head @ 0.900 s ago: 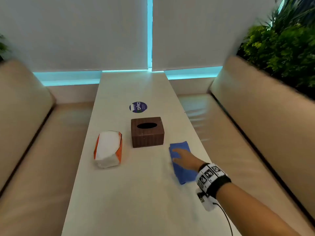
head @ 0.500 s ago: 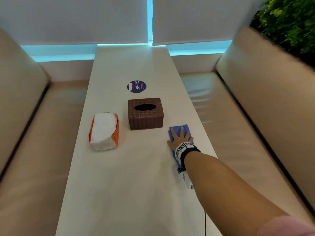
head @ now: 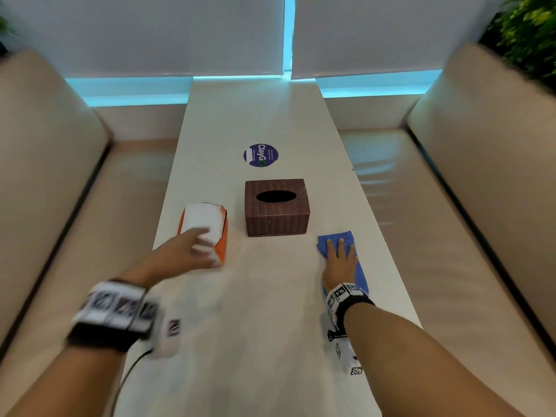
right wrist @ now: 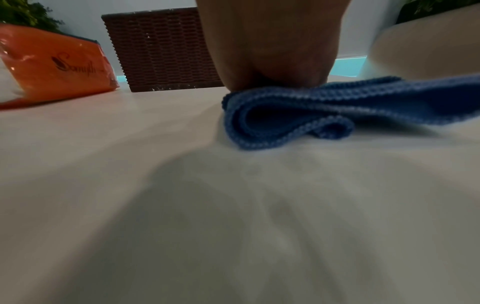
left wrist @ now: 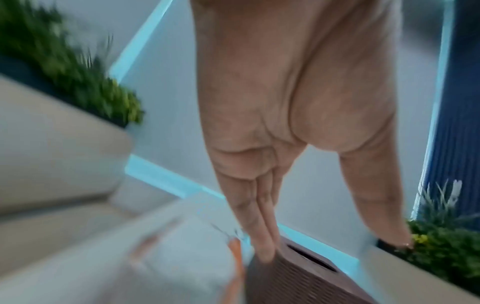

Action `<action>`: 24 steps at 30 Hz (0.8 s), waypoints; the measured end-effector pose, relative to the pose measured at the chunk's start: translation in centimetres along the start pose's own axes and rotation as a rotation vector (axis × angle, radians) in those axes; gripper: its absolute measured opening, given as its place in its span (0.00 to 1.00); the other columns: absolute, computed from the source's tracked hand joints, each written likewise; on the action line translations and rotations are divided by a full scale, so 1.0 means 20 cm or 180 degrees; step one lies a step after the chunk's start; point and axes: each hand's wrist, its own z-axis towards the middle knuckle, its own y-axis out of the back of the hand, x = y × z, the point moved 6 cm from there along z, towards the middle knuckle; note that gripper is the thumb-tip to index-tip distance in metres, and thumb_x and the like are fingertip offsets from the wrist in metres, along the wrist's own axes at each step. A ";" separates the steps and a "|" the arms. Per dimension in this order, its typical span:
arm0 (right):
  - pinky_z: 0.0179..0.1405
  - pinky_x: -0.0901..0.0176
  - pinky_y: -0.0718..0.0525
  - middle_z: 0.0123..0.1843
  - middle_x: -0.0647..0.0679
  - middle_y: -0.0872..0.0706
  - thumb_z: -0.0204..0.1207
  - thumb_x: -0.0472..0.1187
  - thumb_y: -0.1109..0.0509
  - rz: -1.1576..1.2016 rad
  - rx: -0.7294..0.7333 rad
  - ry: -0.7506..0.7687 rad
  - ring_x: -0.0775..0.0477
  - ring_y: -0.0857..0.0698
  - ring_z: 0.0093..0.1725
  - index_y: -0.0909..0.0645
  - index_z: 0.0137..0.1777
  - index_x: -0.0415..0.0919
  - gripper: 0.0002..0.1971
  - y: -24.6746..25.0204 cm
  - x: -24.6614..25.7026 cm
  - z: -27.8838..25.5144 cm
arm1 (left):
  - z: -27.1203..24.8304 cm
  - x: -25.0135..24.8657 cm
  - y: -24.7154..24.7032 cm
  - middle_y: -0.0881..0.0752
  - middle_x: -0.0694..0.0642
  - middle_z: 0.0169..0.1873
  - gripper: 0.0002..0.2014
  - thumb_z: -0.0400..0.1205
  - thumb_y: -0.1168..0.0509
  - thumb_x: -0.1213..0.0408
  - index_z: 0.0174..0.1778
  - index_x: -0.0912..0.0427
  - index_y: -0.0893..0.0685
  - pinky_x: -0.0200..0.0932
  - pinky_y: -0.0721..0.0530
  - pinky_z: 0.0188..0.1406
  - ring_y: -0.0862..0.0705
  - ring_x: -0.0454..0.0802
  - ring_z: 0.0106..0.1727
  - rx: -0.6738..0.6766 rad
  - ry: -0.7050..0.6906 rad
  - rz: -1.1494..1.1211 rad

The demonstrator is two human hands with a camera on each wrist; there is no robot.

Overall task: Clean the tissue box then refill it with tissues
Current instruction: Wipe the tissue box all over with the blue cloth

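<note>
I have my right hand (head: 341,263) lying flat, fingers straight, on the folded blue cloth (head: 359,273) near the table's (head: 270,341) right edge; my left hand (head: 183,252), blurred, reaches with fingers extended over the tissue pack (head: 204,219) toward the left edge, holding nothing. The brown woven tissue box (head: 276,218) stands upright between them on the table's midline, its oval slot empty. It looks stiff and light, so I'd steady it by its side walls; the ribbed weave should give grip. The cloth is soft and limp, the pack squashy in slick orange film. The tabletop is smooth and pale, with a round sticker (head: 260,155) beyond the box, padded benches (head: 496,176) either side, and blinds at the far end.
</note>
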 end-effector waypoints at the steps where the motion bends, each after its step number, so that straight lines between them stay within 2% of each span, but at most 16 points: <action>1: 0.83 0.41 0.55 0.86 0.40 0.59 0.80 0.28 0.43 0.0020 0.0005 -0.0011 0.32 0.57 0.84 0.57 0.84 0.46 0.37 0.00 0.00 0.00 | 0.12 -0.07 -0.05 0.22 0.62 0.68 0.57 0.55 0.19 0.52 0.79 0.61 0.39 0.52 0.21 0.67 0.19 0.57 0.64 -0.0075 -0.0050 -0.0295; 3: 0.83 0.42 0.51 0.86 0.40 0.56 0.79 0.27 0.42 0.0066 -0.0002 -0.0053 0.33 0.54 0.84 0.53 0.84 0.46 0.37 0.02 0.00 0.02 | 0.33 -0.15 -0.14 0.33 0.63 0.78 0.56 0.68 0.21 0.69 0.83 0.64 0.54 0.48 0.25 0.69 0.29 0.58 0.76 -0.0174 0.0155 -0.0569; 4: 0.83 0.43 0.49 0.86 0.40 0.54 0.79 0.27 0.42 0.0162 -0.0042 -0.0057 0.33 0.52 0.84 0.51 0.83 0.46 0.36 0.04 -0.01 0.03 | 0.40 -0.17 -0.18 0.37 0.63 0.80 0.54 0.71 0.24 0.73 0.82 0.67 0.58 0.48 0.28 0.72 0.34 0.58 0.79 -0.0201 0.0295 -0.0574; 5: 0.83 0.45 0.45 0.86 0.40 0.50 0.79 0.26 0.43 0.0420 -0.0092 -0.0065 0.34 0.49 0.84 0.47 0.83 0.44 0.34 0.07 0.00 0.05 | 0.47 -0.18 -0.22 0.39 0.65 0.80 0.52 0.72 0.26 0.74 0.82 0.69 0.59 0.49 0.29 0.74 0.36 0.59 0.80 -0.0243 0.0437 -0.0490; 8: 0.76 0.51 0.34 0.81 0.38 0.34 0.80 0.25 0.48 0.1957 -0.0381 -0.0039 0.36 0.33 0.79 0.36 0.80 0.40 0.28 0.19 0.05 0.12 | 0.59 -0.12 -0.29 0.37 0.69 0.78 0.46 0.76 0.31 0.71 0.80 0.73 0.57 0.51 0.31 0.72 0.35 0.63 0.78 -0.0197 0.0992 0.0140; 10: 0.69 0.56 0.29 0.76 0.39 0.26 0.81 0.26 0.48 0.2507 -0.0510 0.0075 0.38 0.27 0.74 0.31 0.77 0.41 0.25 0.28 0.12 0.19 | 0.63 -0.09 -0.31 0.36 0.70 0.77 0.45 0.76 0.31 0.73 0.81 0.72 0.55 0.55 0.29 0.73 0.35 0.66 0.78 -0.0164 0.1060 0.0227; 12: 0.71 0.56 0.30 0.75 0.40 0.25 0.82 0.27 0.47 0.2808 -0.0337 0.0232 0.40 0.26 0.74 0.30 0.76 0.38 0.23 0.32 0.20 0.26 | 0.70 -0.04 -0.31 0.34 0.70 0.77 0.47 0.72 0.31 0.77 0.81 0.68 0.54 0.60 0.28 0.73 0.33 0.67 0.77 -0.0162 0.0899 -0.0016; 14: 0.73 0.57 0.31 0.72 0.43 0.23 0.83 0.27 0.47 0.3104 0.0036 0.0329 0.44 0.26 0.72 0.30 0.76 0.37 0.22 0.31 0.25 0.31 | 0.74 -0.02 -0.31 0.32 0.66 0.77 0.52 0.70 0.32 0.83 0.83 0.63 0.58 0.60 0.29 0.73 0.32 0.65 0.77 -0.0176 0.0625 -0.0378; 15: 0.75 0.54 0.30 0.71 0.44 0.23 0.83 0.28 0.47 0.3215 0.0213 0.0305 0.44 0.26 0.71 0.31 0.76 0.38 0.22 0.29 0.26 0.34 | 0.76 -0.02 -0.31 0.29 0.65 0.74 0.53 0.68 0.33 0.87 0.83 0.61 0.58 0.57 0.27 0.72 0.31 0.65 0.76 -0.0194 0.0445 -0.0583; 17: 0.76 0.41 0.28 0.75 0.42 0.24 0.82 0.33 0.45 0.3248 0.0459 0.0237 0.39 0.25 0.73 0.30 0.77 0.44 0.23 0.23 0.24 0.39 | 0.76 -0.04 -0.30 0.25 0.64 0.67 0.48 0.67 0.36 0.91 0.81 0.62 0.47 0.50 0.25 0.65 0.28 0.64 0.74 -0.0280 0.0122 -0.0804; 18: 0.74 0.37 0.27 0.75 0.41 0.24 0.80 0.37 0.44 0.3228 0.0534 0.0229 0.37 0.25 0.73 0.30 0.77 0.47 0.24 0.19 0.22 0.42 | 0.75 -0.04 -0.30 0.25 0.63 0.68 0.45 0.68 0.36 0.90 0.80 0.64 0.44 0.48 0.25 0.63 0.27 0.61 0.73 -0.0337 0.0074 -0.0834; 20: 0.73 0.36 0.26 0.72 0.43 0.22 0.76 0.44 0.42 0.3219 0.0665 0.0244 0.39 0.23 0.70 0.31 0.77 0.51 0.27 0.06 0.12 0.56 | 0.74 -0.03 -0.30 0.30 0.58 0.71 0.42 0.72 0.32 0.84 0.79 0.65 0.45 0.46 0.27 0.66 0.29 0.53 0.71 -0.0447 0.0048 -0.0792; 22: 0.69 0.41 0.24 0.59 0.49 0.17 0.79 0.43 0.42 0.3388 0.0816 0.0184 0.45 0.19 0.58 0.35 0.79 0.48 0.26 0.10 0.12 0.50 | 0.72 -0.04 -0.31 0.42 0.60 0.80 0.44 0.73 0.28 0.79 0.79 0.67 0.50 0.40 0.33 0.72 0.36 0.54 0.78 -0.0453 -0.0041 -0.0629; 23: 0.61 0.46 0.23 0.49 0.54 0.17 0.83 0.38 0.44 0.3561 0.0910 0.0167 0.50 0.19 0.49 0.36 0.79 0.46 0.24 0.15 0.13 0.44 | 0.71 -0.05 -0.32 0.50 0.60 0.82 0.44 0.73 0.28 0.78 0.78 0.68 0.50 0.34 0.38 0.70 0.43 0.54 0.82 -0.0406 -0.0139 -0.0522; 24: 0.53 0.50 0.22 0.41 0.57 0.17 0.85 0.34 0.47 0.3748 0.1028 0.0129 0.54 0.20 0.41 0.37 0.79 0.46 0.23 0.18 0.13 0.39 | 0.69 -0.06 -0.33 0.53 0.59 0.82 0.42 0.73 0.27 0.76 0.75 0.68 0.49 0.30 0.41 0.67 0.47 0.54 0.84 -0.0347 -0.0261 -0.0444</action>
